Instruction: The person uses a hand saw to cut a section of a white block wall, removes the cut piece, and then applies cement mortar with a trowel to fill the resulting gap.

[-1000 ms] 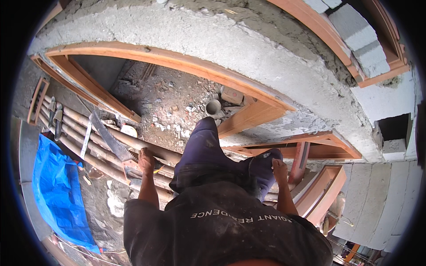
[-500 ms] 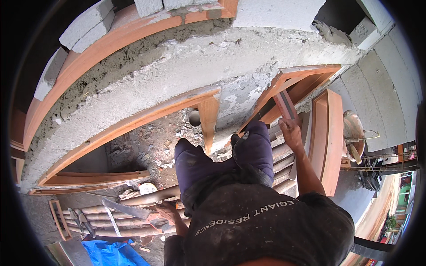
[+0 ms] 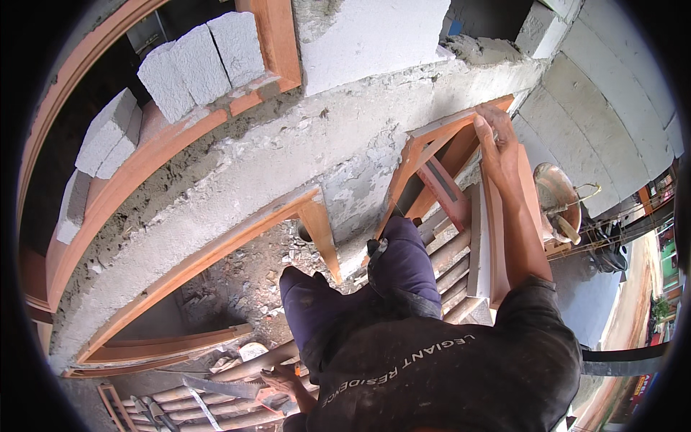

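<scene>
My right hand (image 3: 498,140) is raised at the upper corner of a small wooden frame (image 3: 461,119) set against the wall. Its fingers are loosely bent, the thumb apart, and nothing shows in it. Below it, a long reddish tool with a dark slot (image 3: 445,191) leans inside the frame. Beside my forearm stands a wooden box-like frame (image 3: 529,183). At lower left, my left hand (image 3: 286,381) is closed at the orange handle of a handsaw (image 3: 229,389); the grip is partly hidden. The blade points left above bamboo poles (image 3: 194,414).
A rough plastered wall (image 3: 216,173) curves across the front, with grey blocks (image 3: 201,68) on a wooden sill. Another wooden frame (image 3: 216,270) borders rubble-strewn ground (image 3: 266,266). A round dusty pan (image 3: 558,194) sits at right. Slippers (image 3: 160,414) lie at lower left.
My right hand has let go of the long reddish tool and moved up to the frame's corner. The view has shifted, showing more of the blocks. My left hand stays by the handsaw.
</scene>
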Available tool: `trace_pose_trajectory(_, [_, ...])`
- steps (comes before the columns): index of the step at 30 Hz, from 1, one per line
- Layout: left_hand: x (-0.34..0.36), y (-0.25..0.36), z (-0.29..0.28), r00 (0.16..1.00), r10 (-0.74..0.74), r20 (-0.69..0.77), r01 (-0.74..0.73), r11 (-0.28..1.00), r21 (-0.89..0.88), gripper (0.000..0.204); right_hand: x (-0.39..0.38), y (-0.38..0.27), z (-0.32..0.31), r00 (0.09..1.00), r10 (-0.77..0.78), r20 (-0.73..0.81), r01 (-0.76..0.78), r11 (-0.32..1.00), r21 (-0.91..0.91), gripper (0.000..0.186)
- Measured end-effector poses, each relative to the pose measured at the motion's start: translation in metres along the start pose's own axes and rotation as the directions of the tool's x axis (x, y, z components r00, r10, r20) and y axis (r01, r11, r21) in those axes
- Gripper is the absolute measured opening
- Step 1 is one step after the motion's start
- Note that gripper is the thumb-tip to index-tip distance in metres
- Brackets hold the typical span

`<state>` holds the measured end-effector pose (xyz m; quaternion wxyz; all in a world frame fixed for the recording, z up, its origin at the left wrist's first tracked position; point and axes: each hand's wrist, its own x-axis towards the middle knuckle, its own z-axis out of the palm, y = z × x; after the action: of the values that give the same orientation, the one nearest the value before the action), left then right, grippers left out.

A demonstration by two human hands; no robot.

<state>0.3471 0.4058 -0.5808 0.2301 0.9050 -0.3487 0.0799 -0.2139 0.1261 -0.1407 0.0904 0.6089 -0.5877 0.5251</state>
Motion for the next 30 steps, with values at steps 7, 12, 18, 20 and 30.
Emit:
trace_pose_trajectory(7, [0.015,0.032,-0.021,0.953,-0.156,0.261,0.170,0.985,-0.032,0.062,0.083,-0.031,0.039,0.981,-0.157,-0.114,0.166,0.983,0.075,0.054])
trace_pose_trajectory(12, [0.005,0.033,-0.062,0.925,-0.210,0.316,0.147,0.966,0.211,0.091,0.089,-0.057,0.087,0.993,-0.117,-0.033,0.121,0.969,0.216,0.063])
trace_pose_trajectory(18, [-0.011,0.014,-0.060,0.900,0.008,0.437,0.020,0.998,-0.059,0.097,0.095,-0.032,0.083,0.985,-0.171,0.032,0.165,0.975,0.152,0.056])
trace_pose_trajectory(20, [0.000,0.014,-0.057,0.902,0.136,0.411,-0.064,0.981,-0.183,0.090,0.108,-0.012,0.069,0.987,-0.159,-0.018,0.159,0.987,0.036,0.061])
trace_pose_trajectory(30, [-0.036,0.028,-0.054,0.966,0.019,0.256,0.029,0.983,-0.182,0.093,0.102,-0.029,0.089,0.991,-0.133,-0.032,0.128,0.984,-0.125,0.065])
